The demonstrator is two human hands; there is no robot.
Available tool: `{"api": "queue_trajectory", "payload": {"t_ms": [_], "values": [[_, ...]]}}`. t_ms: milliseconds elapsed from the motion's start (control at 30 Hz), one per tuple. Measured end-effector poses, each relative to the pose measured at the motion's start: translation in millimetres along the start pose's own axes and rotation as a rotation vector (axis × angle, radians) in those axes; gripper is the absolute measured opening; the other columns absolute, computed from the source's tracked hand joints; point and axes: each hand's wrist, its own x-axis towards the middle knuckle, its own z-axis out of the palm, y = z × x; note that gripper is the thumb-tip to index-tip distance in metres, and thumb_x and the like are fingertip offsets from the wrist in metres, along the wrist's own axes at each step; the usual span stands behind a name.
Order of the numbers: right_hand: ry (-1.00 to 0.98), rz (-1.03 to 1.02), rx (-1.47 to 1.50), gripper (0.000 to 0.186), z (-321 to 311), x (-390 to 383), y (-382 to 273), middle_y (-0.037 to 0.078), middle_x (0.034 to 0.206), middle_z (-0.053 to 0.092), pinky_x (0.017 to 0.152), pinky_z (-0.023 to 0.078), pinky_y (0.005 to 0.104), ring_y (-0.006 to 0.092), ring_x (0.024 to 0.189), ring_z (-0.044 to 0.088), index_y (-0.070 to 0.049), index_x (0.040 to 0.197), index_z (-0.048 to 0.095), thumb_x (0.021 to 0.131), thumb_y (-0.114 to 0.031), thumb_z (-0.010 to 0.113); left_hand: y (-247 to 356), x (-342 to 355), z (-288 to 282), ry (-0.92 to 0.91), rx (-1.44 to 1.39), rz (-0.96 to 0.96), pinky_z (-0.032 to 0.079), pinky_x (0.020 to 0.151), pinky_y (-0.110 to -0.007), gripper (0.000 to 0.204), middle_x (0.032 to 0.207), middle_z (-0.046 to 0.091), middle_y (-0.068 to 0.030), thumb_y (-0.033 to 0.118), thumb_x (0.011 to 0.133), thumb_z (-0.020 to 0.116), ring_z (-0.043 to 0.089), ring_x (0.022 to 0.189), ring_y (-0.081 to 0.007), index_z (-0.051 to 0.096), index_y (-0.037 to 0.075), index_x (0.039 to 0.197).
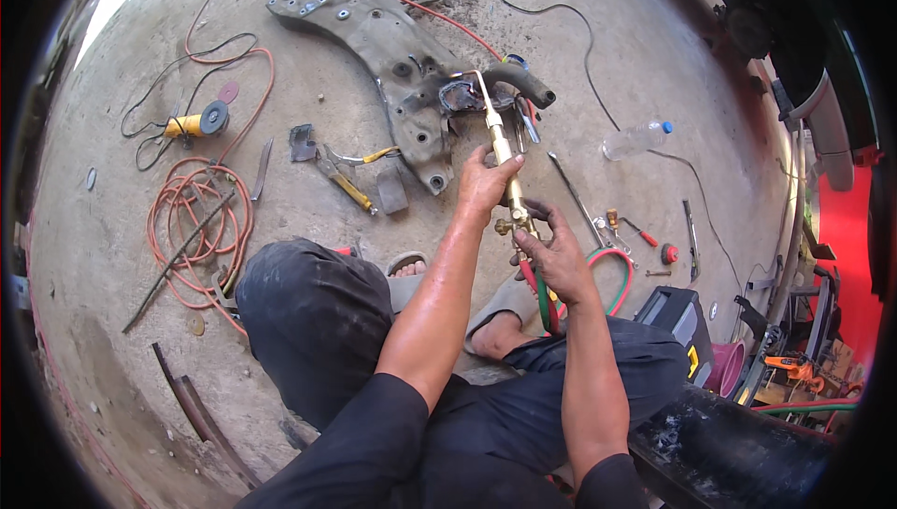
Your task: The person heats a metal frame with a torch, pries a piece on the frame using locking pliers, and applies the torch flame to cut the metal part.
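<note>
A brass gas torch (pixel 501 143) with a long bent tip is held between my two hands. My left hand (pixel 483 182) is wrapped round its middle. Lower down, my right hand (pixel 559 257) has its fingers closed at the valve end, where a red and a green hose (pixel 544 302) come out. The bent tip is over a dark, cut opening (pixel 460 96) in a large grey metal car subframe (pixel 378 37) on the floor. Whether the tip touches the metal, I cannot tell. A pipe-like stub (pixel 523 84) sticks out beside the opening.
On the left lie a yellow angle grinder (pixel 198 122), a coiled orange hose (pixel 201 219) and locking pliers (pixel 338 177). A plastic bottle (pixel 638 139), a screwdriver (pixel 641 233) and a long rod (pixel 572 190) lie on the right. A toolbox (pixel 675 318) stands by my right knee.
</note>
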Motion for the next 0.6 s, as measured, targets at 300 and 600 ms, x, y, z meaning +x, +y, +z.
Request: {"api": "queue_trajectory", "payload": {"t_ms": [300,600], "values": [[-0.147,0.195,0.328,0.053,83.1,15.3,37.7,0.007,0.121,0.054,0.045,0.05,0.0249,0.0106,0.065,0.062,-0.012,0.144,0.048,0.097,-0.026,0.069,-3.9,20.6,-93.5,-0.28,-0.154,-0.185,0.059,0.074,-0.037,0.052,0.106,0.069,-0.016,0.023,0.099,0.063,0.07,0.082,-0.0255,0.041,0.004,0.141],[0.105,-0.002,-0.388,0.042,148.9,17.0,73.3,0.017,0.127,0.053,0.093,0.05,0.0464,0.0376,0.112,0.06,-0.013,0.131,0.062,0.092,-0.027,0.069,5.4,36.2,-131.1,-0.13,0.51,-0.232,0.056,0.061,-0.033,0.057,0.098,0.071,-0.0118,0.03,0.085,0.079,0.067,0.076,-0.0184,0.062,-0.003,0.129]]}}
